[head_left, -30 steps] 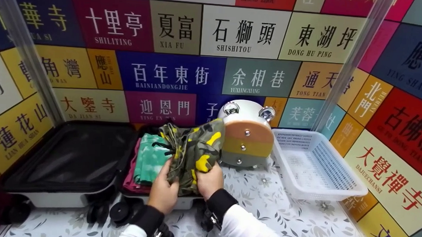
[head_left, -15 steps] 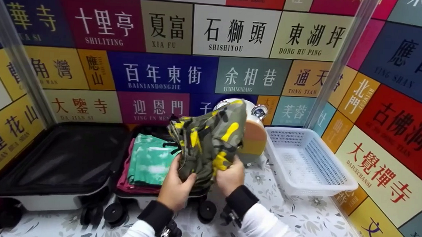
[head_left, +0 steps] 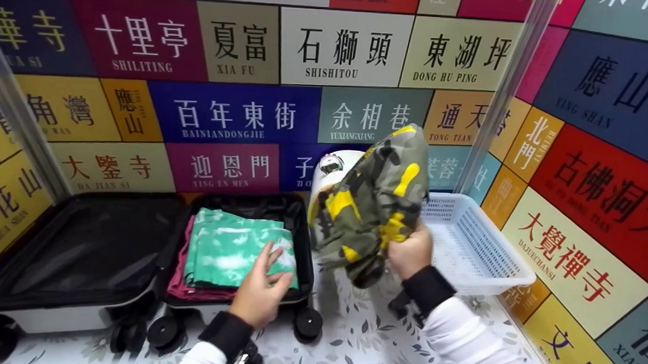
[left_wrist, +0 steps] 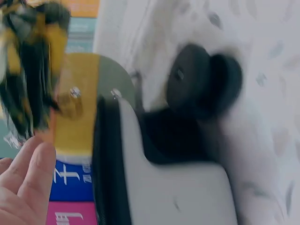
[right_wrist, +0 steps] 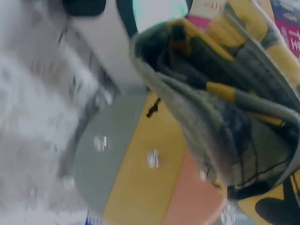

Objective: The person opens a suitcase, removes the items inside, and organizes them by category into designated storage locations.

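In the head view my right hand (head_left: 413, 252) grips a bundled pair of camouflage shorts (head_left: 375, 200), grey-green with yellow patches, raised in front of the frog-faced drawer box (head_left: 331, 170). The right wrist view shows the folds of the shorts (right_wrist: 225, 112) close up, with a dark drawstring end hanging; the hand itself is out of that view. My left hand (head_left: 261, 294) holds nothing, fingers extended and spread, over the front edge of the suitcase. Folded green-and-white tie-dye cloth (head_left: 228, 254) lies in the suitcase half (head_left: 305, 247), on a magenta cloth (head_left: 180, 285).
The suitcase's other half (head_left: 75, 248), with a black lining, lies to the left. A white plastic basket (head_left: 488, 249) stands at the right, partly behind the shorts. Black suitcase wheels (head_left: 308, 324) stick out in front. Patterned walls enclose the back and sides.
The shorts have moved up and right, away from the suitcase, uncovering the green cloth. My left hand has let go of them; my right hand still holds them. The head view has turned slightly right.
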`<action>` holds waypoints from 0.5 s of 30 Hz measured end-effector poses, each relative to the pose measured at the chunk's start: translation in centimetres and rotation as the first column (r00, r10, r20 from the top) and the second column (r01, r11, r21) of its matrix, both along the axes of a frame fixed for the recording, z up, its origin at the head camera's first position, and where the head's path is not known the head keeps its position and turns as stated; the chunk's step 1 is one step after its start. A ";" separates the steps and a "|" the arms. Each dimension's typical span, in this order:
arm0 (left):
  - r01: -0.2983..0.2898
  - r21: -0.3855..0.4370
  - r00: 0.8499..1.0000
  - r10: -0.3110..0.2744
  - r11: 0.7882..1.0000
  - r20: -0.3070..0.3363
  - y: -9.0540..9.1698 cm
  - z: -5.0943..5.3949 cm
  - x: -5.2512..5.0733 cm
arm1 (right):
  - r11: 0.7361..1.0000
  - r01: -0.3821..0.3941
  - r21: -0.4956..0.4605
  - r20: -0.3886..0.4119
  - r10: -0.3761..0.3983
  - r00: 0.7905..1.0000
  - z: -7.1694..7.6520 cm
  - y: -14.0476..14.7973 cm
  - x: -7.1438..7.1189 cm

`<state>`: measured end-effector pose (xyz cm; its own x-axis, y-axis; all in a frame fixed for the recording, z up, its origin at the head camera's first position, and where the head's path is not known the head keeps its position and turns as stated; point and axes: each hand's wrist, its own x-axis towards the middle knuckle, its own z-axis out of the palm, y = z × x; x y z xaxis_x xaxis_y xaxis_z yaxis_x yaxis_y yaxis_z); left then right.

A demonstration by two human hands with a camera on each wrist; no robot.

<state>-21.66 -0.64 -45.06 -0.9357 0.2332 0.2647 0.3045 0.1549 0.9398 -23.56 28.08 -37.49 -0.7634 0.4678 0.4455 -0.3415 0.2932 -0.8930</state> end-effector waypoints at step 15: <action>-0.393 -0.418 0.919 0.339 0.819 -0.201 -7.3 -2.8 -0.9 | 0.973 0.025 -0.228 -0.069 -0.042 0.997 5.4 12.6 -2.1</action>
